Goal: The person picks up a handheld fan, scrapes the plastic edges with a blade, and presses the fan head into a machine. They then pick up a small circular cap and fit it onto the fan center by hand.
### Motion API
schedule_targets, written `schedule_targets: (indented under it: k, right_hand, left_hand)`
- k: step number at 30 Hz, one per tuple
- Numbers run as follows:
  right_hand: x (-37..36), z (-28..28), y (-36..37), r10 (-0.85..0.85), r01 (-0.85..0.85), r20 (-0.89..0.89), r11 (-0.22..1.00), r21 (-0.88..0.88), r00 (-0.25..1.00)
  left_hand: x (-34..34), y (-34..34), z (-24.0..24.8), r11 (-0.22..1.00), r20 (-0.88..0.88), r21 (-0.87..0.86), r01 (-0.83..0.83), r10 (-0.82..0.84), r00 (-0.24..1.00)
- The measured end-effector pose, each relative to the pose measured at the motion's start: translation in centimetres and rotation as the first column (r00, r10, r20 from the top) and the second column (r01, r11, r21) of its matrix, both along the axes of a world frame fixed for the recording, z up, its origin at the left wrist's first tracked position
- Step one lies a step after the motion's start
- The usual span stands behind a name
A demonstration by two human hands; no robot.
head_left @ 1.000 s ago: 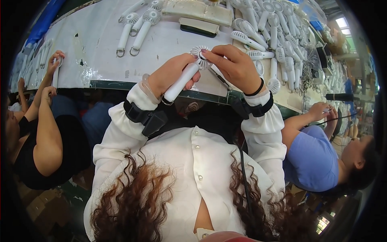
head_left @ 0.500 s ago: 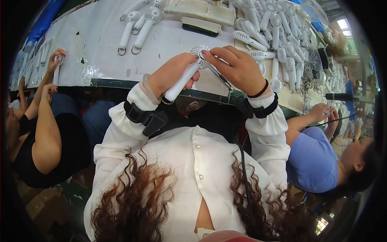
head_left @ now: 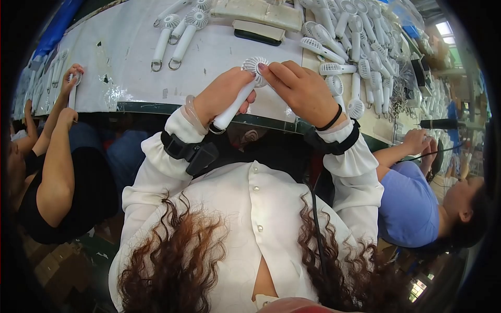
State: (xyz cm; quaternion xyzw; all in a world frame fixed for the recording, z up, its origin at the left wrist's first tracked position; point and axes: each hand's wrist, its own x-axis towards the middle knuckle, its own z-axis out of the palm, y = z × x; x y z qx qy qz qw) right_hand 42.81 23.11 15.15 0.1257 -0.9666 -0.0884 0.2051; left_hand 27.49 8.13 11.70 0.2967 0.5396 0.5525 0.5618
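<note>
Your left hand (head_left: 223,93) clasped the white fan (head_left: 232,108), its long axis slanting up rightward to the round head (head_left: 252,65), which your right hand (head_left: 307,93) touched, any pinch hidden.

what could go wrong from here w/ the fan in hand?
1. The white fan's ring end reaches past the table edge in this view; if the left grip loosens, it might drop.
2. The right grip is at the thin grille; hard pressure could bend it.
3. The fan pile lies close by on the right; a swing might knock it.
</note>
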Motion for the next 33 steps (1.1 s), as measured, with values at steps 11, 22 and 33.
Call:
schedule_targets:
  k: [11, 22, 33]
  right_hand:
    - [-0.7, 0.6, 2.2, 0.163, -0.163, 0.012, 0.987, -0.011, 0.987]
    - [-0.8, 0.8, 2.3, 0.178, -0.179, -0.032, 0.983, -0.048, 0.984]
    - [-0.8, -1.0, 2.1, 0.066, -0.128, -0.124, 0.788, -0.602, 0.99]
  left_hand:
    - [-0.1, -0.1, 0.2, 1.0, 0.024, -0.009, 0.007, -0.006, 1.0]
    - [0.1, -0.2, 1.2, 0.998, -0.044, -0.056, 0.023, -0.025, 0.999]
    - [0.1, 0.0, 1.0, 0.998, -0.016, 0.012, 0.066, -0.066, 0.998]
